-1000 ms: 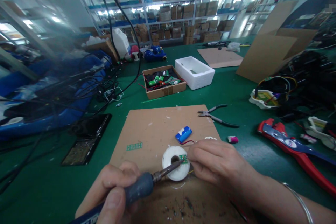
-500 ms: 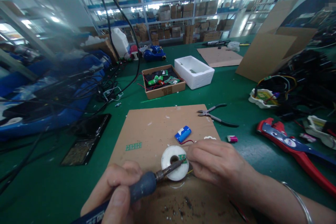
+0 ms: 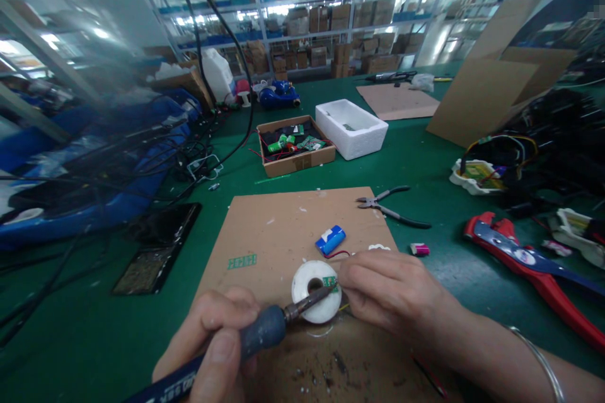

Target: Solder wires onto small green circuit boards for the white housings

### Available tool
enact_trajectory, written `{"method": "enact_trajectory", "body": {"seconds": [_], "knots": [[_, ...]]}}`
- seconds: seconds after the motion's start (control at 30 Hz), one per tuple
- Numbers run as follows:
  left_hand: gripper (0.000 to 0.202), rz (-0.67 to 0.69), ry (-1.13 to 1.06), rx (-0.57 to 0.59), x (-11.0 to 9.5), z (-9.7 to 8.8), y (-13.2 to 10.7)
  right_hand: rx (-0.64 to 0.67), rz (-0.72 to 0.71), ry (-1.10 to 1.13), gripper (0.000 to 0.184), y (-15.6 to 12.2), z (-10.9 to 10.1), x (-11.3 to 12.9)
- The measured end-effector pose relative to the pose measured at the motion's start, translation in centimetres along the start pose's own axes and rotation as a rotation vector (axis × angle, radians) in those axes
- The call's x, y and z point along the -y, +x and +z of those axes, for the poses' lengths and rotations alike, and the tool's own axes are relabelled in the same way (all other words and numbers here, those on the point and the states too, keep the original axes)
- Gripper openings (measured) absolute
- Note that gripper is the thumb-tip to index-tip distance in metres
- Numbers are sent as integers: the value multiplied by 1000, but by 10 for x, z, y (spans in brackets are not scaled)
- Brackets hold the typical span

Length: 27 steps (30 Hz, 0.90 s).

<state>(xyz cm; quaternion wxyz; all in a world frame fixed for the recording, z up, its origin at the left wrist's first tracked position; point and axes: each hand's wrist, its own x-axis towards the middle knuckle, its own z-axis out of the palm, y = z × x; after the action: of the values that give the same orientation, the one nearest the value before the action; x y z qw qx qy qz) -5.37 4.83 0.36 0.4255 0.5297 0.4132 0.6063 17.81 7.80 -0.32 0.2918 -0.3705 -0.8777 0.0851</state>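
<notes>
My left hand (image 3: pixel 212 337) is closed around the dark blue handle of a soldering iron (image 3: pixel 265 330). Its tip touches a small green circuit board (image 3: pixel 330 282), which lies on the right side of a white spool (image 3: pixel 302 302). At the board's right edge, the fingers of my right hand (image 3: pixel 387 286) are pinched together. A red wire (image 3: pixel 338 254) runs from a blue battery (image 3: pixel 331 240) in under these fingers; their grip point is mostly hidden. Below them a short yellow wire (image 3: pixel 345 307) shows beside the spool.
Under the work lies a cardboard sheet (image 3: pixel 278 220) with a green board strip (image 3: pixel 242 262) and cutting pliers (image 3: pixel 378 203). Red-handled wire strippers (image 3: pixel 520 255) rest at right. Behind stand a parts box (image 3: pixel 300 167) and a white foam box (image 3: pixel 362 145). Black cables (image 3: pixel 246 69) hang at left.
The whole view has shifted very slightly. Both hands, the soldering iron and the board keep nearly the same positions relative to each other.
</notes>
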Motion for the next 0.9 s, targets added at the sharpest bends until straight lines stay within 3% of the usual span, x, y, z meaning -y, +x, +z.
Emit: {"method": "enact_trajectory", "body": {"seconds": [0.37, 0.57, 0.73, 0.9], "knots": [[13, 19, -1, 66, -2, -2, 2, 16, -7, -12, 21, 2, -4, 3], [12, 118, 7, -16, 1, -4, 3, 15, -12, -1, 21, 1, -5, 2], [12, 127, 4, 50, 0, -5, 3, 28, 2, 1, 21, 1, -6, 3], [22, 247, 156, -160, 6, 28, -4, 46, 1, 25, 22, 1, -5, 2]]}}
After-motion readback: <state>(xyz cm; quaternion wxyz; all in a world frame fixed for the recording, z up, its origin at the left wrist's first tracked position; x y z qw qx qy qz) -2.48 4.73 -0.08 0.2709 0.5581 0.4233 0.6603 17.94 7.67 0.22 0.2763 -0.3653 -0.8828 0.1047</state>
